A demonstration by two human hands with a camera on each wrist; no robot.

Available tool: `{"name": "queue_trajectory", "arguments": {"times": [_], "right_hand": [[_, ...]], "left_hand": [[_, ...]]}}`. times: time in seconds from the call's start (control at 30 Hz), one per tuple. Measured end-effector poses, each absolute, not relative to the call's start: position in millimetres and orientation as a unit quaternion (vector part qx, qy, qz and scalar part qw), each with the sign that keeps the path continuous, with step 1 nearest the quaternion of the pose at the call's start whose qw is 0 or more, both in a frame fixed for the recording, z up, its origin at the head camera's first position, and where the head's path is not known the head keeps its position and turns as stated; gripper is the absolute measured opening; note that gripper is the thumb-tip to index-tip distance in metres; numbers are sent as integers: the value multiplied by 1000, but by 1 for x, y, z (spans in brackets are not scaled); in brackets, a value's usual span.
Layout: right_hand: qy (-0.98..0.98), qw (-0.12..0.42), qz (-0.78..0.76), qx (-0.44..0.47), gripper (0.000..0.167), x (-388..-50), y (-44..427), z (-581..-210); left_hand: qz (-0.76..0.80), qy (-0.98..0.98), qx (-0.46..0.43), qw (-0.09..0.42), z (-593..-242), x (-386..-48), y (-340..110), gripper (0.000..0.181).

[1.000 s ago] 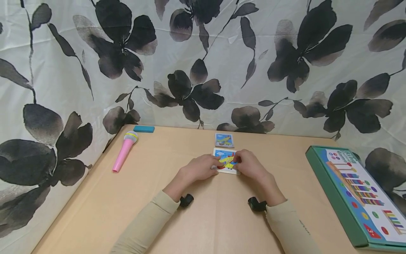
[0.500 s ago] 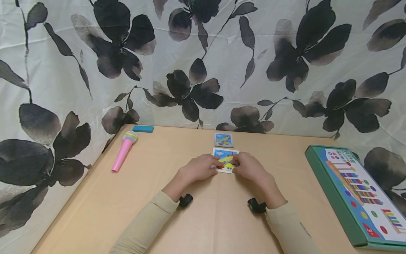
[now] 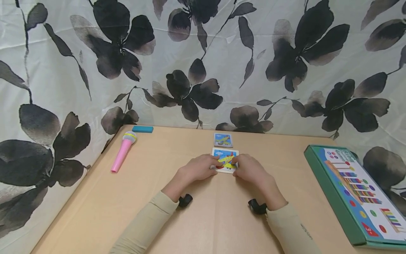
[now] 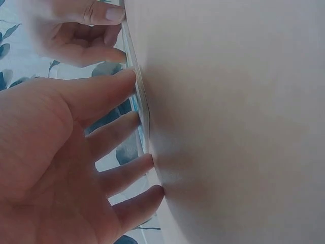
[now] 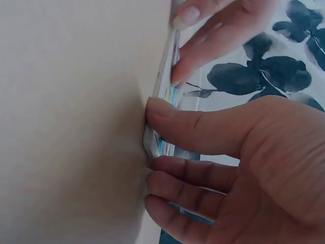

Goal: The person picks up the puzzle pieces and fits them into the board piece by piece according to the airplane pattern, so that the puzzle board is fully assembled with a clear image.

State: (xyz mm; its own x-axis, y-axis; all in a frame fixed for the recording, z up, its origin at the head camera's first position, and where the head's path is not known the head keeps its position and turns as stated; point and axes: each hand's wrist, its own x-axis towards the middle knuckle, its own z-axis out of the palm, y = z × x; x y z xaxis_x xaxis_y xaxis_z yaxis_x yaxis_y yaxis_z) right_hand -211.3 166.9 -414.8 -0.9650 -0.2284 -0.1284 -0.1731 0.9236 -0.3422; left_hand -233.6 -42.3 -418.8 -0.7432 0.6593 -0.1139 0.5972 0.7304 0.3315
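Observation:
A small white-rimmed picture board (image 3: 224, 153) with a yellow airplane on blue lies flat at the middle of the table. My left hand (image 3: 198, 167) holds its left side, thumb at the near edge and index fingertip over the picture. At the right side my right hand (image 3: 250, 167) grips the near corner, thumb (image 5: 167, 113) against the edge and fingers bent beside it. The wrist views show the board's thin edge (image 5: 161, 84) between the hands. The fingers partly cover the picture. Just behind lies a smaller tile (image 3: 223, 140) with a similar airplane.
A pink toy microphone (image 3: 123, 152) and a blue block (image 3: 142, 129) lie at the back left of the table (image 3: 177, 144). A green-sided box (image 3: 355, 197) with colourful print takes up the right side. A floral cloth (image 3: 241, 74) hangs behind the table.
My right fingers have come slightly down from the board's upper right side to its near right corner. The left hand stays in the same place on the board.

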Motion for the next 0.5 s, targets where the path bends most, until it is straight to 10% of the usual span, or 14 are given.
{"name": "queue_trajectory", "arguments": {"times": [0.5], "right_hand": [[964,95,-226,-104,36,-217,176,-421]], "left_hand": [[156,919,346,110,-419,-233,-41,39]]}}
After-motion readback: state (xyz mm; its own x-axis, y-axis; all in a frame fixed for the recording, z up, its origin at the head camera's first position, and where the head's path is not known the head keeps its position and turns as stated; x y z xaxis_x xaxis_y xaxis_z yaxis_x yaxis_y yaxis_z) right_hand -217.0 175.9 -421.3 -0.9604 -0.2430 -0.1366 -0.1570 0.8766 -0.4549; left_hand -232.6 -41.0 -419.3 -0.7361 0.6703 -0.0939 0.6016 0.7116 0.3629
